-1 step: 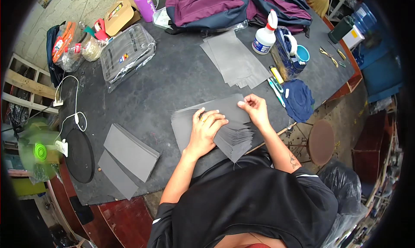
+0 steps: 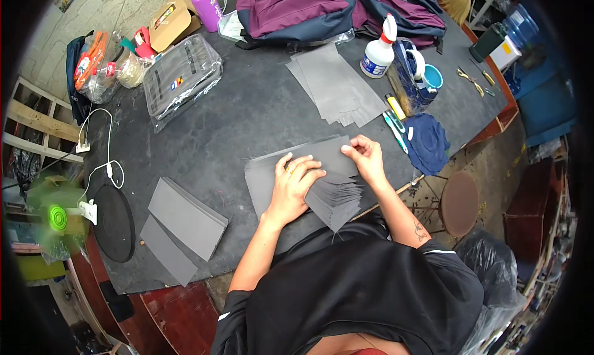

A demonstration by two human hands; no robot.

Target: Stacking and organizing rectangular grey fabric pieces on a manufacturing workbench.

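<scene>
A pile of thin grey sheets (image 2: 262, 180) lies on the dark table close to my body, its lower right part fanned into many layered edges (image 2: 339, 201). My left hand (image 2: 293, 185) rests on the pile with its fingers spread, a ring on one of them. At the pile's upper right, my right hand (image 2: 366, 158) pinches the corner of the top grey sheet (image 2: 328, 152) between thumb and fingertips. To the left sits another stack of grey sheets (image 2: 185, 216), partly over a loose sheet (image 2: 166, 250). More grey sheets (image 2: 339, 83) lie spread farther away.
Beyond the sheets stand a white spray bottle (image 2: 377, 49) and purple backpacks (image 2: 296, 12). A blue cloth (image 2: 427, 145), a yellow marker (image 2: 395, 106) and a toothbrush (image 2: 396, 132) lie at right. A plastic-wrapped case (image 2: 184, 76), a black disc (image 2: 114, 224) and a green fan (image 2: 57, 218) are at left.
</scene>
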